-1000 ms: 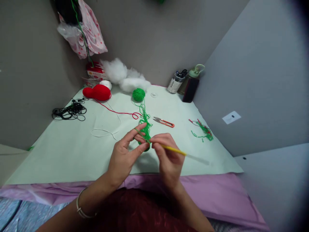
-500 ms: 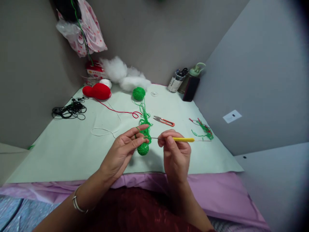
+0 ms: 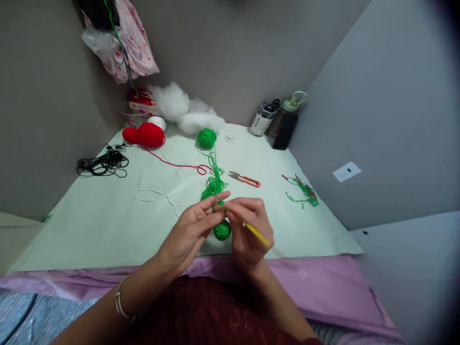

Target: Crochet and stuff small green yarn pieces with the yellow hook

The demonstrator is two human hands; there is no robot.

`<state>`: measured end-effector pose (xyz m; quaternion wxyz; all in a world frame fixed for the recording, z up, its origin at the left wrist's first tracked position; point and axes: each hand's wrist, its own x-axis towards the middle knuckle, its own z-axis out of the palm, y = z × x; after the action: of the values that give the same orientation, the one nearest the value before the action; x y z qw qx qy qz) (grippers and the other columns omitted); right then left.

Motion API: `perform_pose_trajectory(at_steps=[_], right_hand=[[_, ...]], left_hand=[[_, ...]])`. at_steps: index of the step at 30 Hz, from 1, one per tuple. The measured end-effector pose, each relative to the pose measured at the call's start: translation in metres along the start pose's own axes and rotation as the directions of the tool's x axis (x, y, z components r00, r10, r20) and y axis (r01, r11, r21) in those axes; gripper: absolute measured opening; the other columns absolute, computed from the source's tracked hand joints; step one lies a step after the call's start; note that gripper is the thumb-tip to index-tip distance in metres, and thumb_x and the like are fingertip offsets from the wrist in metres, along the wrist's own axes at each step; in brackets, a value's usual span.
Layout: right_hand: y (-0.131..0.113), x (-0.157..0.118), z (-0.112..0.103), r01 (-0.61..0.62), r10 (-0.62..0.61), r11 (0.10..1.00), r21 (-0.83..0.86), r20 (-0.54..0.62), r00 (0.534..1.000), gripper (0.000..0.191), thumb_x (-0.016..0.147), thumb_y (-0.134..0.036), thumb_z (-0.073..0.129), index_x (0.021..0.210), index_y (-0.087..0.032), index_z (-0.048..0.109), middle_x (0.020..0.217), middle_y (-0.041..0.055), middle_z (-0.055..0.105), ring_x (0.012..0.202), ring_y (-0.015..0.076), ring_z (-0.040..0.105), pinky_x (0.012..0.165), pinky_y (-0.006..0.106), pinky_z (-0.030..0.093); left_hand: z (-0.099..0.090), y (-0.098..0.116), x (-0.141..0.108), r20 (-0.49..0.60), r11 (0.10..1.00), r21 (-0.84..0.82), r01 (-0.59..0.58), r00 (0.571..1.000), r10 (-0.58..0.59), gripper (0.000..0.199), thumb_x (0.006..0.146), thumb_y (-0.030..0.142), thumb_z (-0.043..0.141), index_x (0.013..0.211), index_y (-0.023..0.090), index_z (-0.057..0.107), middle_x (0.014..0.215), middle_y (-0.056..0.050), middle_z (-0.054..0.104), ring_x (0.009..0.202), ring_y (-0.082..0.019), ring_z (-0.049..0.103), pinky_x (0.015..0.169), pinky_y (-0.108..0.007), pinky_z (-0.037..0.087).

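Note:
My left hand [image 3: 194, 227] pinches a green crocheted piece between thumb and fingers, with green yarn looped round a finger. The round green part of the crocheted piece [image 3: 222, 231] hangs below the fingertips. My right hand [image 3: 249, 230] is closed on a crochet hook with a yellow handle [image 3: 258, 235], which slants down to the right. Both sets of fingertips meet at the work, and the hook's tip is hidden there. A tangle of loose green yarn [image 3: 214, 184] lies just behind, leading to a green yarn ball [image 3: 206, 138].
Orange thread snips [image 3: 245, 179] lie right of the yarn. Red yarn [image 3: 147, 135], black cord [image 3: 104, 163] and white stuffing [image 3: 190, 112] are at the left and back. Yarn scraps [image 3: 305, 191], a pen cup [image 3: 261, 120], a phone [image 3: 285, 131] and a bottle [image 3: 292, 103] stand or lie right.
My right hand has moved left to meet the left hand, and the hook has turned from level to slanting. The crocheted piece has shifted slightly right and toward me.

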<state>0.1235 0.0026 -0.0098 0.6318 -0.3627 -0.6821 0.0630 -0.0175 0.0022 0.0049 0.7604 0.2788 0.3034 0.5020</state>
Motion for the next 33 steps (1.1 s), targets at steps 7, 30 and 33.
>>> perform_pose_trajectory(at_steps=[7, 30, 33], right_hand=[[0.002, 0.017, -0.009, -0.428, 0.419, 0.760, 0.489, 0.134, 0.898, 0.012, 0.098, -0.025, 0.066, 0.094, -0.024, 0.077, 0.082, 0.0013, 0.068, 0.070, 0.0145, 0.062, 0.064, 0.030, 0.051], [0.004, -0.003, 0.001, -0.024, 0.025, 1.000, -0.006, 0.065, 0.998, 0.034, 0.096, -0.008, 0.065, 0.117, -0.031, 0.078, 0.106, 0.0058, 0.074, 0.094, 0.0204, 0.071, 0.079, 0.037, 0.060], [0.005, 0.008, -0.005, -0.293, 0.293, 0.922, 0.252, 0.039, 0.955, 0.017, 0.097, -0.016, 0.066, 0.101, -0.027, 0.079, 0.088, 0.0026, 0.072, 0.078, 0.0169, 0.068, 0.071, 0.033, 0.057]], left_hand=[[-0.003, 0.007, 0.000, -0.004, 0.991, 0.088, -0.099, 0.995, 0.100, 0.041, 0.081, 0.027, 0.086, 0.121, 0.027, 0.080, 0.092, -0.001, 0.072, 0.091, -0.012, 0.066, 0.085, -0.020, 0.048], [-0.004, 0.001, 0.010, -0.016, 0.997, -0.074, 0.022, 1.000, -0.023, 0.042, 0.081, 0.026, 0.087, 0.121, 0.020, 0.080, 0.089, -0.003, 0.075, 0.081, -0.011, 0.065, 0.081, -0.021, 0.051], [-0.009, 0.007, 0.009, 0.002, 0.997, -0.074, 0.037, 0.999, -0.037, 0.037, 0.081, 0.024, 0.086, 0.118, 0.019, 0.081, 0.088, -0.003, 0.074, 0.081, -0.010, 0.068, 0.084, -0.020, 0.052]])
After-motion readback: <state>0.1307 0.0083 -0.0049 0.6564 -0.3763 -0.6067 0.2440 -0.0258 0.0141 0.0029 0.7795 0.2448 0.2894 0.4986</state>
